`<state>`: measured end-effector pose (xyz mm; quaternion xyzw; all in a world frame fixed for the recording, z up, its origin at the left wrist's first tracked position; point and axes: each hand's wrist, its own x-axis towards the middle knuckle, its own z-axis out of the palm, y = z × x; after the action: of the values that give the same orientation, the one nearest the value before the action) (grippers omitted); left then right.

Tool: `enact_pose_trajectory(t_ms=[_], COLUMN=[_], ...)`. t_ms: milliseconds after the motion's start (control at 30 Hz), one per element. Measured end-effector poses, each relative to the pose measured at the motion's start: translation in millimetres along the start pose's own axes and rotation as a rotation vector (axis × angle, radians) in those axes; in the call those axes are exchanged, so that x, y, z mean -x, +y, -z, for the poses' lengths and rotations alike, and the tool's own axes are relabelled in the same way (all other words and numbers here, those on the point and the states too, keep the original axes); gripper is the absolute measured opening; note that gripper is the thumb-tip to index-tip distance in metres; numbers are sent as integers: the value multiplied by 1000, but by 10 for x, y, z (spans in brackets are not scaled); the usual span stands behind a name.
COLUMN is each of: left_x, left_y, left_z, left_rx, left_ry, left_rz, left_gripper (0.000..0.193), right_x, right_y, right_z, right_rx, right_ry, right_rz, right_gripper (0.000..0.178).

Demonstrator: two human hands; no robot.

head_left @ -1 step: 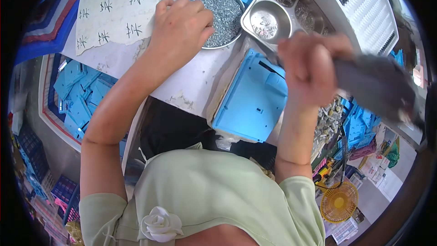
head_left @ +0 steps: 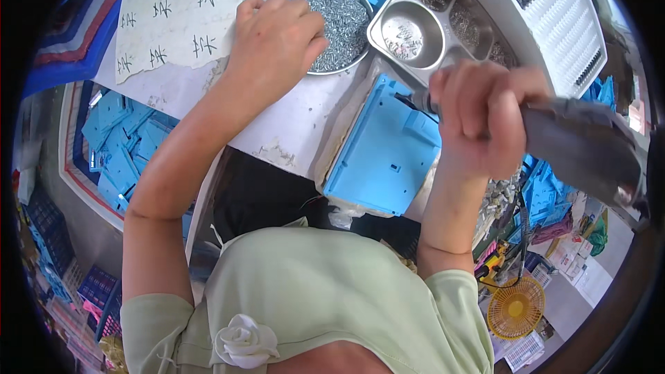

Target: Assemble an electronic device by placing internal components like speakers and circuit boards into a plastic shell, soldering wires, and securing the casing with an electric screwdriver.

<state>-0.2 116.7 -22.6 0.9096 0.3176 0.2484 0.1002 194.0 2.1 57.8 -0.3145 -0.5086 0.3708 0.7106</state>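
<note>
My left hand [head_left: 273,41] lies knuckles up on the left rim of a round metal bowl [head_left: 350,0] full of small silver screws. Its fingers curl down into the screws, so what they pinch is hidden. My right hand [head_left: 481,121] is closed around a grey electric screwdriver [head_left: 582,149] whose body runs off to the right. The driver's tip end [head_left: 415,102] points left over a light blue plastic housing [head_left: 384,156] that lies on the white worktop in front of me.
A steel compartment tray [head_left: 409,31] with screws stands behind the housing, and a white ribbed panel [head_left: 554,17] lies at the top right. A paper sheet with handwritten marks [head_left: 176,7] covers the far left. A bin of blue parts [head_left: 118,149] sits below the worktop on the left, a yellow fan [head_left: 516,308] at the lower right.
</note>
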Motion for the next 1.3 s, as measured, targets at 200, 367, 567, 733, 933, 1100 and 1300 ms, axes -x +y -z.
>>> enact_pose_trajectory(t_ms=[200,367,567,733,933,1100,1300], left_x=[-53,-80,108,390,572,612,595], left_y=[-72,-105,185,496,697,711,717], left_z=[-107,-88,220,380,446,462,449], left_rx=[-89,-54,236,519,688,648,631], left_ry=[26,63,-1,108,94,82,122], left_rz=[-39,-35,-127,-209,-202,-271,-315], left_gripper=[14,15,11,18,23,26,26], right_x=[136,104,-47,32,185,256,307], right_y=[52,59,-481,-594,-782,-828,-798], right_z=[-38,-40,-174,-326,-421,-462,-484], right_rx=[338,75,34,-6,-33,-66,-69], right_ry=[-67,35,-189,-254,-236,-230,-223], right_rz=[-72,-138,-8,-24,-89,-101,-115], right_gripper=[19,18,24,25,28,28,28])
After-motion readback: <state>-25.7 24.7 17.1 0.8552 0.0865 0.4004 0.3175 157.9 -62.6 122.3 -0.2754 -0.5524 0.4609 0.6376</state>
